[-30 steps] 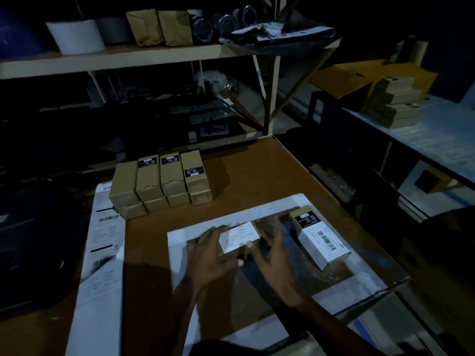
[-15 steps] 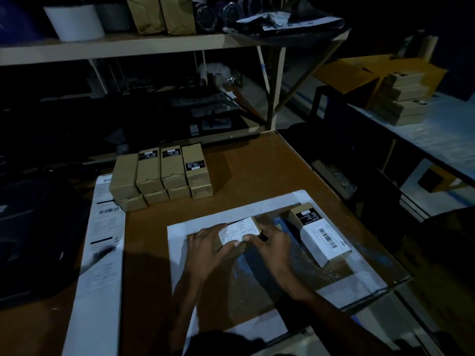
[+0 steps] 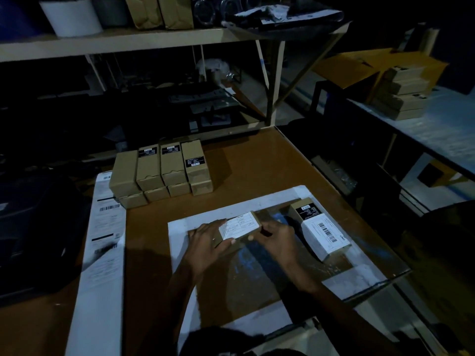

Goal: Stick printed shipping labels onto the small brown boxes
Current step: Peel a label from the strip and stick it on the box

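Observation:
A small brown box (image 3: 253, 222) with a white shipping label (image 3: 239, 225) on top lies on the work mat (image 3: 359, 274) in the middle of the table. My left hand (image 3: 209, 240) grips its left end, thumb along the near edge. My right hand (image 3: 276, 236) holds its right end, thumb on the near corner. A second brown box (image 3: 318, 228) with a white label wrapped on it lies just to the right. A stack of brown boxes (image 3: 162, 173) stands at the back left. A strip of printed labels (image 3: 104, 242) runs along the table's left side.
The brown table (image 3: 246, 163) ends at the right in a drop to the floor. A shelf unit (image 3: 128, 39) with bags and a white tub stands behind. A side bench (image 3: 442, 124) at right carries more stacked boxes (image 3: 401, 93). A dark bag (image 3: 30, 227) lies at left.
My right hand moved from hovering open beside the box to holding its right end. My left hand stayed on the left end. The camera view shifted slightly.

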Motion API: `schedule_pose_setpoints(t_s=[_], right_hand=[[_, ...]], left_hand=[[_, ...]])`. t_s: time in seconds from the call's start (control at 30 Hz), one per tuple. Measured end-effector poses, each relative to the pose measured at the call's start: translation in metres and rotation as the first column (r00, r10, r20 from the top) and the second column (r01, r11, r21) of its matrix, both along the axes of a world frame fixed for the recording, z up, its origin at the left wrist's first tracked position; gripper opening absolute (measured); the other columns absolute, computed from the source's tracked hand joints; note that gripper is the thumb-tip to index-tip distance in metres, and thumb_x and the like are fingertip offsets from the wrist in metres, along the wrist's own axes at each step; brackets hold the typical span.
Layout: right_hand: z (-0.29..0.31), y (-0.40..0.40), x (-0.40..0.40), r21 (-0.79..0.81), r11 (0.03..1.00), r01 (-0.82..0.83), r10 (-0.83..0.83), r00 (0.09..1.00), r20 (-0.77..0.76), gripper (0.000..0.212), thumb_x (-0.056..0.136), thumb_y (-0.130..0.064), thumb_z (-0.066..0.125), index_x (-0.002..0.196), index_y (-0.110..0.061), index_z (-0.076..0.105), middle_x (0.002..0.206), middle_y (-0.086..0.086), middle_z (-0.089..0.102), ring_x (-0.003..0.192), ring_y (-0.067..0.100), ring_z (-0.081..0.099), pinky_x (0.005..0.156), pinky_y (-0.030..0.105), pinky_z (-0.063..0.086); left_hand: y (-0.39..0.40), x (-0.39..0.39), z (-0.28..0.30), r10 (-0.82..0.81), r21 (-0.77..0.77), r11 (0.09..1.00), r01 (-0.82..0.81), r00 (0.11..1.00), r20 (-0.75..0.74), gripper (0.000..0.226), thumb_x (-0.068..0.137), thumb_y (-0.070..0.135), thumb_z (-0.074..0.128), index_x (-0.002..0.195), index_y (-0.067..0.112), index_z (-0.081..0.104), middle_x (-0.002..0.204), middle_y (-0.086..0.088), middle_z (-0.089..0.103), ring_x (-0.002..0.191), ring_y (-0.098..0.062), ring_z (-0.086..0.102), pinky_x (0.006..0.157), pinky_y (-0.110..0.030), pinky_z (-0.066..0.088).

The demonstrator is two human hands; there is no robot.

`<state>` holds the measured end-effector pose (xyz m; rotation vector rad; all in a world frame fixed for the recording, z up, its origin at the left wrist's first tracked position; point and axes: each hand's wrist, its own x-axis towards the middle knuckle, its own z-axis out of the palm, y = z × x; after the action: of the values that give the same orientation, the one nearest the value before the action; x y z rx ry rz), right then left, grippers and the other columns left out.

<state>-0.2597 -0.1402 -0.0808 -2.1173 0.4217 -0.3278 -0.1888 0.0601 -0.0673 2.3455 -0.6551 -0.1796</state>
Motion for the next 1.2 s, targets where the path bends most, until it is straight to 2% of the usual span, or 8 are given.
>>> schedule_pose_setpoints(t_s=[0.17,0.37,0.47,0.57,0.83,1.0,1.1,1.2], right_hand=[[0.007,0.015,0.006,-0.035,0.996,0.083,-0.086,0.992,-0.096,0.030,0.081,-0.034,0.081,0.105,-0.020,0.071,0.101,-0.018,0.066,0.091,-0.003,0.061,0.060,-0.002,0.040],[-0.001,0.015,-0.002,0.068,0.989,0.131,-0.132,0.991,0.016,0.016,0.098,-0.019,0.061,0.112,-0.027,0.064,0.110,-0.008,0.063,0.117,0.015,0.062,0.078,0.006,0.046],[-0.004,0.041,-0.006,-0.302,0.952,0.061,-0.083,0.995,-0.062,0.048,0.102,-0.043,0.048,0.146,-0.052,0.032,0.165,0.005,0.015,0.152,0.027,0.009,0.118,0.044,0.020],[0.002,0.061,-0.005,-0.554,0.820,-0.144,0.002,0.969,-0.248,0.056,0.100,-0.064,0.028,0.150,-0.061,0.003,0.159,0.003,-0.039,0.144,0.031,-0.033,0.109,0.058,-0.014],[0.018,0.041,0.012,-0.676,0.716,-0.176,-0.044,0.954,-0.296,0.062,0.094,-0.072,0.007,0.154,-0.054,0.001,0.157,0.006,-0.043,0.143,0.036,-0.040,0.110,0.064,-0.021],[0.022,0.054,-0.004,-0.731,0.599,-0.326,0.211,0.945,-0.249,0.067,0.094,-0.069,-0.006,0.155,-0.051,0.013,0.162,0.005,-0.030,0.146,0.033,-0.035,0.116,0.061,-0.018],[0.021,0.023,0.003,-0.673,0.705,-0.222,0.018,0.955,-0.296,0.060,0.094,-0.067,-0.005,0.153,-0.056,0.000,0.158,0.008,-0.039,0.143,0.036,-0.039,0.116,0.066,-0.012],[0.014,0.036,0.000,-0.622,0.759,-0.190,-0.011,0.953,-0.303,0.055,0.100,-0.065,0.011,0.153,-0.056,-0.003,0.158,0.005,-0.041,0.143,0.036,-0.040,0.116,0.067,-0.012]], left_hand=[[0.001,0.002,-0.001,-0.007,0.011,1.000,0.007,1.000,-0.009,0.069,0.082,0.065,0.056,0.142,0.030,0.051,0.142,0.004,0.057,0.129,-0.017,0.051,0.105,-0.051,0.044],[0.003,0.005,-0.001,-0.025,0.002,1.000,0.025,0.999,-0.041,0.064,0.087,0.044,0.072,0.144,0.032,0.044,0.145,0.003,0.053,0.131,-0.016,0.048,0.107,-0.046,0.045],[0.002,0.003,-0.001,0.070,-0.084,0.993,-0.084,0.985,-0.160,0.080,0.080,0.040,0.081,0.144,0.037,0.034,0.140,0.009,0.053,0.125,-0.009,0.049,0.101,-0.024,0.047],[0.001,0.001,0.000,0.101,-0.155,0.978,-0.139,0.968,-0.231,0.090,0.076,0.023,0.086,0.147,0.026,0.030,0.125,0.014,0.050,0.110,-0.001,0.049,0.075,0.003,0.040],[-0.001,-0.001,0.006,0.140,-0.219,0.953,-0.208,0.948,-0.287,0.103,0.072,0.027,0.088,0.150,0.026,0.021,0.129,0.002,0.058,0.116,-0.012,0.056,0.076,-0.007,0.040],[0.001,-0.003,0.002,0.094,-0.232,0.959,-0.165,0.953,-0.289,0.101,0.073,0.016,0.087,0.150,0.027,0.022,0.128,0.004,0.055,0.116,-0.012,0.056,0.080,-0.007,0.045],[0.000,-0.004,0.004,0.108,-0.231,0.957,-0.174,0.956,-0.274,0.107,0.069,0.025,0.090,0.151,0.027,0.021,0.134,-0.001,0.058,0.123,-0.017,0.056,0.096,-0.029,0.050],[0.000,-0.004,0.002,0.107,-0.249,0.953,-0.175,0.959,-0.264,0.104,0.069,0.024,0.090,0.149,0.025,0.024,0.126,0.005,0.060,0.119,-0.015,0.058,0.088,-0.017,0.048]])
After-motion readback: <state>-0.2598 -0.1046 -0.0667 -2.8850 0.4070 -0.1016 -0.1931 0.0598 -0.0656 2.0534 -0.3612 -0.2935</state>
